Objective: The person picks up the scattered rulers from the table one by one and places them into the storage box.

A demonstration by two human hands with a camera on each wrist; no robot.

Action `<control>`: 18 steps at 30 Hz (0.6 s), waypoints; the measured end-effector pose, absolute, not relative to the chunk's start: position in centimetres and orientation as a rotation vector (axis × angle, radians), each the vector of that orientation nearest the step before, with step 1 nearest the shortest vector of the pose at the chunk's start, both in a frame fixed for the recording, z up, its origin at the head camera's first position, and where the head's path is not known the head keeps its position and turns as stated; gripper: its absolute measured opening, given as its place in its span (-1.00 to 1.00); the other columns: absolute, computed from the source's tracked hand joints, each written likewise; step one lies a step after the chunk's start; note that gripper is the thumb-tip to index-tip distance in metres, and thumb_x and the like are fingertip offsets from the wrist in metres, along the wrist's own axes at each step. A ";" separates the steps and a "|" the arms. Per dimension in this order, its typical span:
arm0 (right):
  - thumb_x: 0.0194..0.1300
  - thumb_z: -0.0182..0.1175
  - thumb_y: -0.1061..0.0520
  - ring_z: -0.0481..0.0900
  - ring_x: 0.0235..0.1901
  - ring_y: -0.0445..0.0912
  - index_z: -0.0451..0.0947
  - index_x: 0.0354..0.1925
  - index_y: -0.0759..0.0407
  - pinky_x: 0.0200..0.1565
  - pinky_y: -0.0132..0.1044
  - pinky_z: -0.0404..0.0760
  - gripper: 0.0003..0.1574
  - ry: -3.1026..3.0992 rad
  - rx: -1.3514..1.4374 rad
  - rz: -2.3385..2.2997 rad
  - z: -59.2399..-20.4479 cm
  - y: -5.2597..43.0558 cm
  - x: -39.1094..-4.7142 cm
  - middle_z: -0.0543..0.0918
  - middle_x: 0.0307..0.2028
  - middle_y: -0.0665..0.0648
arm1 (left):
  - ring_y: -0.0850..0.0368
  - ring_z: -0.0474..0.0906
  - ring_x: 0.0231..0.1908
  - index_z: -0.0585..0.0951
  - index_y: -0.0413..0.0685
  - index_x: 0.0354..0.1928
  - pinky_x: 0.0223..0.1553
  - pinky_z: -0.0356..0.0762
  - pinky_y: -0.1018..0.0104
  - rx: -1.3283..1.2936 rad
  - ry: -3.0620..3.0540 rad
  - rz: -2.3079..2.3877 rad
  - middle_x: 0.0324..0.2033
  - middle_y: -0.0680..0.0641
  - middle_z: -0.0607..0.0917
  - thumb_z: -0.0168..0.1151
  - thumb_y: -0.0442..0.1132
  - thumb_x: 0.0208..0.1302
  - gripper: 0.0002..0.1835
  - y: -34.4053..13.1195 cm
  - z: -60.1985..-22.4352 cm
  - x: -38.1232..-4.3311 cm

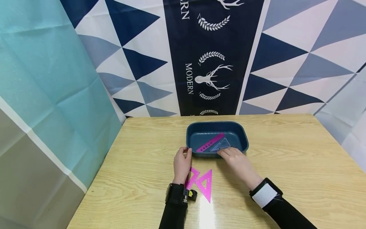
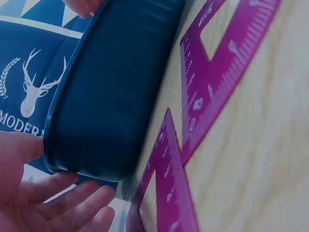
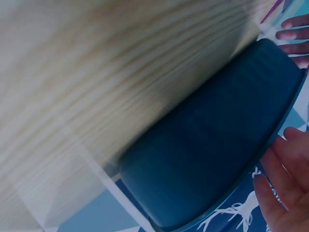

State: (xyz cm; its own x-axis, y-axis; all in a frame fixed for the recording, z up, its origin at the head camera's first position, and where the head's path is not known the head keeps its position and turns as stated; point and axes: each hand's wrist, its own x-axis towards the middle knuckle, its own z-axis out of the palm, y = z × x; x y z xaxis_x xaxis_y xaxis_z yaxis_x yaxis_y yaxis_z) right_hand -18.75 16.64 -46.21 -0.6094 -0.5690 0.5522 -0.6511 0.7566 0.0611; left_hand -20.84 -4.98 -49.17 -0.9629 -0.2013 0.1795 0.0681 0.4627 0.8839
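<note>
A dark blue plastic bin (image 1: pixel 197 124) stands on the table. Inside it lie a pink ruler (image 1: pixel 211 142) and a bluish see-through set square (image 1: pixel 222 144). At the bin's front left corner, my left hand (image 1: pixel 182 165) holds the rim, thumb at the top edge and fingers against the outer wall. My right hand (image 1: pixel 238 163) reaches over the front rim, fingertips at the lower edge of the see-through set square; the right wrist view hides these fingertips behind the wall. Two pink set squares, one (image 1: pixel 205 184) to the right of the other (image 1: pixel 193 176), lie touching before the bin.
The wooden table (image 1: pixel 286 159) extends to both sides of the bin. A patterned cloth (image 1: pixel 211 47) hangs behind the table, and a teal and beige cloth (image 1: pixel 57 95) hangs along the left.
</note>
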 end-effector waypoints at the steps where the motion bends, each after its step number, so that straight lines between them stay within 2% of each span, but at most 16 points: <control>1: 0.05 0.07 0.46 0.53 -0.14 0.05 0.55 -0.16 0.31 -0.02 -0.06 0.48 -0.66 -2.387 0.923 0.197 -46.2 16.6 -18.6 0.61 -0.20 0.20 | 0.14 0.58 -0.27 0.55 -0.14 -0.09 -0.23 0.55 0.22 0.113 -2.455 -1.502 -0.22 -0.06 0.62 0.04 -0.04 0.31 -0.67 -5.0 -49.2 -20.9; 4: 0.07 0.08 0.41 0.51 -0.11 0.05 0.55 -0.15 0.30 0.01 -0.05 0.46 -0.68 -2.372 0.946 0.212 -46.2 16.2 -18.2 0.60 -0.19 0.19 | 0.14 0.58 -0.27 0.55 -0.14 -0.09 -0.23 0.55 0.22 0.110 -2.454 -1.507 -0.21 -0.07 0.62 0.04 -0.04 0.31 -0.67 -5.0 -49.2 -20.9; 11: 0.00 0.27 0.29 0.52 -0.10 0.02 0.56 -0.13 0.26 0.05 -0.02 0.43 -0.64 -2.422 1.015 0.313 -46.9 14.9 -16.9 0.61 -0.17 0.16 | 0.11 0.58 -0.26 0.55 -0.16 -0.08 -0.22 0.55 0.20 0.118 -2.449 -1.525 -0.21 -0.08 0.62 0.05 -0.06 0.31 -0.67 -5.0 -49.3 -20.7; 18: 0.06 0.25 0.13 0.50 -0.06 0.00 0.53 -0.05 0.20 0.06 -0.04 0.42 -0.57 -2.567 1.081 0.367 -47.5 14.0 -16.0 0.60 -0.11 0.13 | 0.10 0.58 -0.25 0.55 -0.17 -0.07 -0.21 0.55 0.20 0.108 -2.448 -1.526 -0.21 -0.09 0.62 0.04 -0.04 0.31 -0.65 -5.0 -49.2 -20.8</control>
State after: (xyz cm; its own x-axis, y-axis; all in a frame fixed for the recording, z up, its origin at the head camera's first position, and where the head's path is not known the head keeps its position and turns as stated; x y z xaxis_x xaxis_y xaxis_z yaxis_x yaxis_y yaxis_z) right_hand -15.99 13.99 -47.51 -0.6573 -0.6412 0.3959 -0.7265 0.6788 -0.1070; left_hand -20.77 -4.98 -49.25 -0.9649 -0.1959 0.1747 0.0706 0.4473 0.8916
